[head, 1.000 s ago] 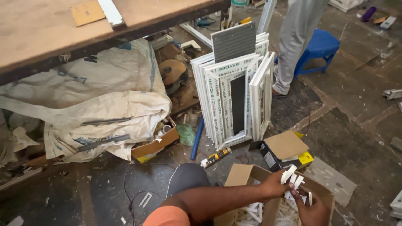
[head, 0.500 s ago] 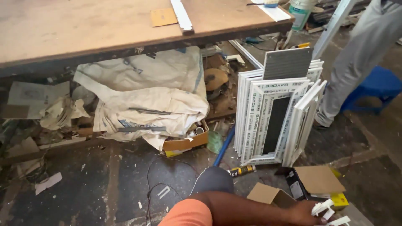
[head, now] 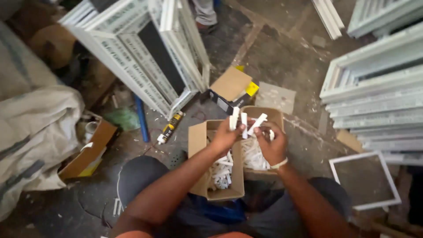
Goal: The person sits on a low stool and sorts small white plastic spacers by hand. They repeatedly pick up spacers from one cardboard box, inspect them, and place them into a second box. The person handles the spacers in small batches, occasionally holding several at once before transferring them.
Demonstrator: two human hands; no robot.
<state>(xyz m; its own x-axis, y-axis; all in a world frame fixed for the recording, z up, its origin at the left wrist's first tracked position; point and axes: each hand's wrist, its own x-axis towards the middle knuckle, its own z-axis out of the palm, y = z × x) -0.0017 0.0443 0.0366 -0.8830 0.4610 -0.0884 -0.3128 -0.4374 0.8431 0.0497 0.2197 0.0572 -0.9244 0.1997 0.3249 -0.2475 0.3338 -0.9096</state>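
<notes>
Dusty concrete floor (head: 282, 57) spreads under the person, crowded with stacked white window frames (head: 145, 57) leaning at the upper left and more frames (head: 374, 88) piled at the right. Between the knees sits an open cardboard box (head: 198, 141) filled with short white plastic pieces (head: 222, 172). Both hands work just above it: the left hand (head: 225, 136) is closed around a few of the white pieces, two of them sticking up past the fingers, and the right hand (head: 272, 147), a pale band at its wrist, pinches another piece (head: 257, 123) that angles upward. The hands are close together, almost touching. By the look of it, the step in hand is gathering or sorting pieces out of the box; the next move would call for a firm bunching grip so none slip back. A sealant tube (head: 169, 128) lies on the floor just left of the box, and a small dark carton with a yellow corner (head: 231, 94) sits beyond it.
</notes>
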